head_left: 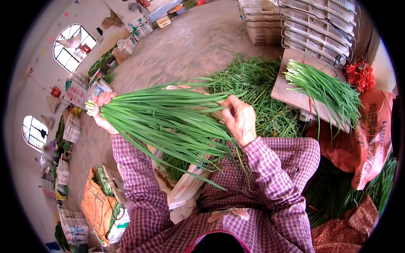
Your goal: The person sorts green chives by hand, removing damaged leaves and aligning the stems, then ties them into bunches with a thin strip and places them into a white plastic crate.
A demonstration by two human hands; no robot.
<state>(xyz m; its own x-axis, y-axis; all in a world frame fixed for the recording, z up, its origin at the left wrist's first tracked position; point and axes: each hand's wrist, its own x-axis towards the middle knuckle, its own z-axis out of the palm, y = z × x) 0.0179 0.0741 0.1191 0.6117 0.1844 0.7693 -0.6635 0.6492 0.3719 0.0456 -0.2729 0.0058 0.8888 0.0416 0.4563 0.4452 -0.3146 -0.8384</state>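
Observation:
A fanned bunch of green Chinese chives (164,114) spreads sideways in front of me, its pale stem ends at the left. My left hand (103,110) is wrapped round the stems near those ends. At the loose tips on the other side, my right hand (239,120) is closed in a pinch on a few chive leaves. Some yellowish, drooping leaves hang below the right hand, over my lap. A second bunch of chives (322,86) lies on a board (287,86) at the right.
A heap of loose chive leaves (257,84) covers the floor ahead. White crates (318,29) are stacked behind the board, beside red ties (360,76). An orange sack (371,139) sits at the right, and a white basket (187,187) stands by my knee.

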